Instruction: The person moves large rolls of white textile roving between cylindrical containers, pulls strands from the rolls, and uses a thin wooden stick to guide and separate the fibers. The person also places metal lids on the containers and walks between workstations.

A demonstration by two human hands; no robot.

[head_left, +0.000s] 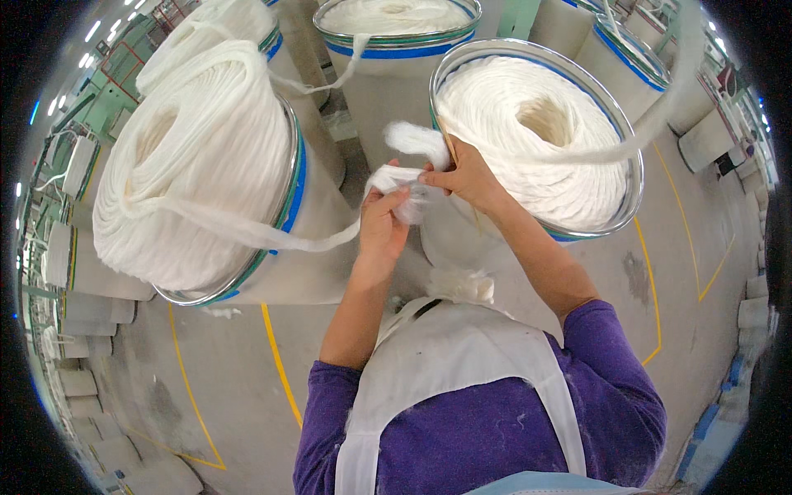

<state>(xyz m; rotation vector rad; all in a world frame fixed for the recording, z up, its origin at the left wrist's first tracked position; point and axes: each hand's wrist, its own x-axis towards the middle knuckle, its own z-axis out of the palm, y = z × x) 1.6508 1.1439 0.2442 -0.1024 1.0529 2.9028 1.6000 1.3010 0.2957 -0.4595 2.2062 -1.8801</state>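
Observation:
My left hand (386,221) is closed on a soft white fibre sliver (318,245), whose strand runs left to the heaped coil (190,165) in a large can. Close beside it, my right hand (472,175) pinches the same fluffy piece between thumb and fingers. A thin tan stick (446,136) is also held in the right hand, sticking out above and below it. Past the right fingers, a loose tuft of sliver (417,140) points to the left. Frayed fibres (410,206) hang between the hands. The exact join of the strands is hidden by the fingers.
A second can with a metal rim (635,177) holds coiled sliver at the right; a strand (660,136) rises from it toward the upper right. More cans (400,54) stand behind. Yellow lines (280,363) mark the grey floor. A white apron (454,346) covers my front.

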